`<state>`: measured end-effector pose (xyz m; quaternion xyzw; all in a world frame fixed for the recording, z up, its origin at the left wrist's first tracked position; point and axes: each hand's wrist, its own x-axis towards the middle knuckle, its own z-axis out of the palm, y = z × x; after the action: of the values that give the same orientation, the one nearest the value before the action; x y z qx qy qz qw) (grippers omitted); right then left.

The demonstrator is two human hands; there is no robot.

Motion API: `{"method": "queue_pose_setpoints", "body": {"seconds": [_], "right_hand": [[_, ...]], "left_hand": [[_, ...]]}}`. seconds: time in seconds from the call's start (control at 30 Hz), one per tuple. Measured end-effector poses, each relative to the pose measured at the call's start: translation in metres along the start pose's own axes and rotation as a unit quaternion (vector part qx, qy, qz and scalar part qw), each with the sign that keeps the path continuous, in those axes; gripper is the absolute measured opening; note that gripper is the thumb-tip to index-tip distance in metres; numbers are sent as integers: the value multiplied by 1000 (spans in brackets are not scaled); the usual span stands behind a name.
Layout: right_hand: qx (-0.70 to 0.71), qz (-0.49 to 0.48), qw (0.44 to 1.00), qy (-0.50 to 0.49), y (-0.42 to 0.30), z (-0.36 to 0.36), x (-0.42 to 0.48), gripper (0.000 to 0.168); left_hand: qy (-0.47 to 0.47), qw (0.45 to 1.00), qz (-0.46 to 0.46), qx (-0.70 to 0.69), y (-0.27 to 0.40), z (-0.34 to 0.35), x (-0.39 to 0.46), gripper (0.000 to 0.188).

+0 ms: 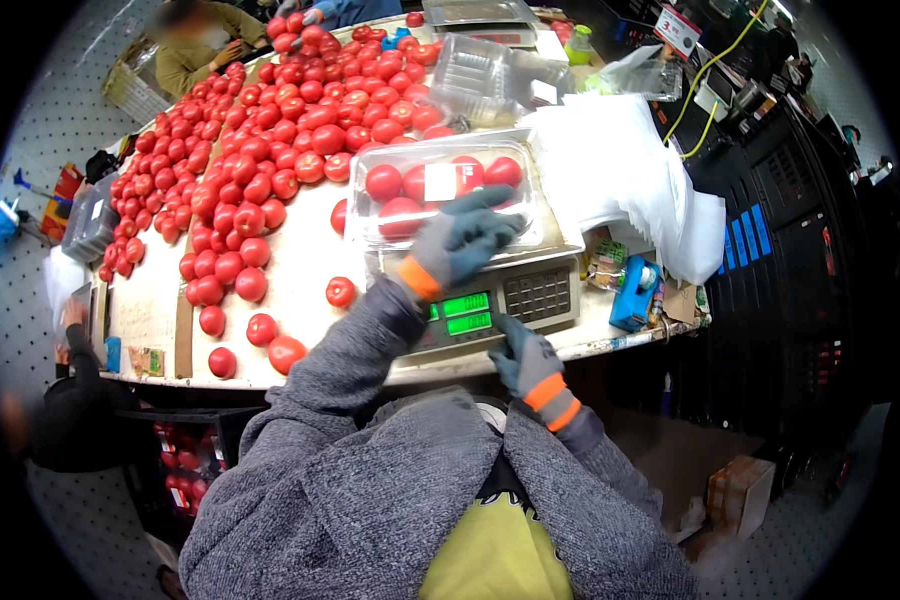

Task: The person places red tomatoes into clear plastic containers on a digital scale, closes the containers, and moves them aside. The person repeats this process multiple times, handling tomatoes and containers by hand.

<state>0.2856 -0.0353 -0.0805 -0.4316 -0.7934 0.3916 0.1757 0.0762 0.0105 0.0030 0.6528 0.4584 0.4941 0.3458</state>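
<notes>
A clear plastic clamshell box [360, 187] of tomatoes, with a label on its lid, rests on the pan of a digital scale [538, 291]. My left hand [469, 236], in a grey and teal glove with an orange cuff band, lies over the box's near right part, fingers spread; whether it presses on the lid is hard to tell. Near the scale's front edge is my right hand [526, 356], gloved alike, its fingers partly bent and no object visible in them. A loose tomato [340, 292] lies left of the scale.
A large heap of tomatoes [292, 127] covers the table's left and back. Empty clear boxes [472, 71] and a second scale [480, 19] stand behind. White foam sheets [607, 157] and a blue tape dispenser [634, 292] are at right. Co-workers [195, 45] are across and at left.
</notes>
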Motion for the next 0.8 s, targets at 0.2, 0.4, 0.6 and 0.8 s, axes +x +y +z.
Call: {"method": "queue_pose_setpoints", "body": {"seconds": [0.2, 0.4, 0.6, 0.8], "right_hand": [[-58, 75, 991, -91, -28, 43, 45, 31], [-27, 67, 994, -77, -16, 50, 46, 36], [-15, 30, 996, -88, -23, 41, 41, 37], [-69, 21, 994, -78, -20, 40, 43, 34]], "left_hand": [[73, 866, 17, 495, -60, -67, 7, 66], [384, 709, -185, 562, -81, -145, -3, 91], [110, 924, -355, 89, -92, -143, -63, 71], [224, 939, -261, -14, -77, -108, -63, 44]]}}
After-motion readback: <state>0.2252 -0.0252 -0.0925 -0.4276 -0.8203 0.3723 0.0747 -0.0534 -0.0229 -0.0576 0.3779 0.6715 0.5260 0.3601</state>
